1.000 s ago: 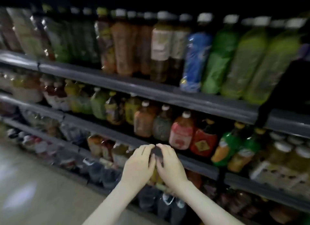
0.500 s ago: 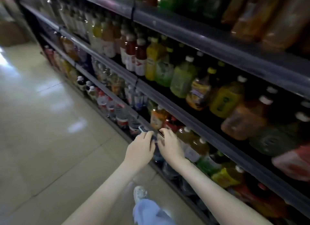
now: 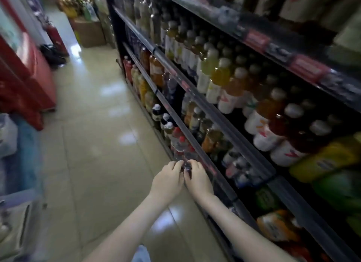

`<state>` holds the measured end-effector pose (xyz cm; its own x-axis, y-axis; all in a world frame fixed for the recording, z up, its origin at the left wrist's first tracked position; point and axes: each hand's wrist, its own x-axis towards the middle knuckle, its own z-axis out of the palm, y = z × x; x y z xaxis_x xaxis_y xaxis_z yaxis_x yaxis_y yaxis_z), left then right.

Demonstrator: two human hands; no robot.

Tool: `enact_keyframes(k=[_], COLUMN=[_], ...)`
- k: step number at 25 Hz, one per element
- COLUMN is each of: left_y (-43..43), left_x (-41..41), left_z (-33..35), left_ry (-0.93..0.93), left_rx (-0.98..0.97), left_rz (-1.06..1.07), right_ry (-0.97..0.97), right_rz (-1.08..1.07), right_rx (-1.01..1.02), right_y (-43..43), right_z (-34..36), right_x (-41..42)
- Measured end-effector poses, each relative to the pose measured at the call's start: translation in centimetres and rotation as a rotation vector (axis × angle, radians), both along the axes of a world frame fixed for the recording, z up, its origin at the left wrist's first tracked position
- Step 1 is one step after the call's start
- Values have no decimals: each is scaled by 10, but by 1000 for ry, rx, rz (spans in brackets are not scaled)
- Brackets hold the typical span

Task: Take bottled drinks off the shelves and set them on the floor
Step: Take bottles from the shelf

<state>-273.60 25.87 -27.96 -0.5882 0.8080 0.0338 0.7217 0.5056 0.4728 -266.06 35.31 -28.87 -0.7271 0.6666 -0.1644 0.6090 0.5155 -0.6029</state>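
Note:
Dark shelves (image 3: 197,109) full of bottled drinks run along my right, from near me to the far end of the aisle. Orange and yellow juice bottles (image 3: 220,76) fill the middle tier, and red-capped water bottles (image 3: 181,142) stand low, just beyond my hands. My left hand (image 3: 168,181) and my right hand (image 3: 198,178) meet fingertip to fingertip in front of the lowest shelves. Their curled fingers pinch a small dark object (image 3: 185,166) between them; I cannot tell what it is. The beige tiled floor (image 3: 101,148) lies to the left.
A red cooler (image 3: 25,76) lines the left side of the aisle. Blue and white packs (image 3: 17,144) are stacked near me on the left. A cardboard box (image 3: 88,34) and a red fire extinguisher (image 3: 56,37) stand at the far end.
My view has swung left, from facing the shelves to looking down the aisle. My hands have stayed pressed together at the fingertips throughout, low in front of the shelves.

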Motion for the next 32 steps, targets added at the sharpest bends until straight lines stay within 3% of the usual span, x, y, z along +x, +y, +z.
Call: enact_keyframes(k=[8,13,21,24,28,32], left_y=[48,117,210,234,272,301], left_x=[-257,-353,-475,-499,-512,-489], left_z=[13,0,-81,-109,-157,-202], left_ry=[29,26,-70,-111,-103,-74], left_rx=[-84,-132,-232,-262,-231,-73], left_rz=[-176,-262,-351,-426,-562,-719], right_ry=[77,115,44,-26,-262,-240], right_rz=[-260,-403,-526,-656,-752,-835], right_rx=[-82,-109,-92,-11,256,621], right_y=[37,99,171,187,203,207], right_z=[7,-16,-98,-127,-167,-209], right_x=[-225,-312,-423,-432,-435,-419])
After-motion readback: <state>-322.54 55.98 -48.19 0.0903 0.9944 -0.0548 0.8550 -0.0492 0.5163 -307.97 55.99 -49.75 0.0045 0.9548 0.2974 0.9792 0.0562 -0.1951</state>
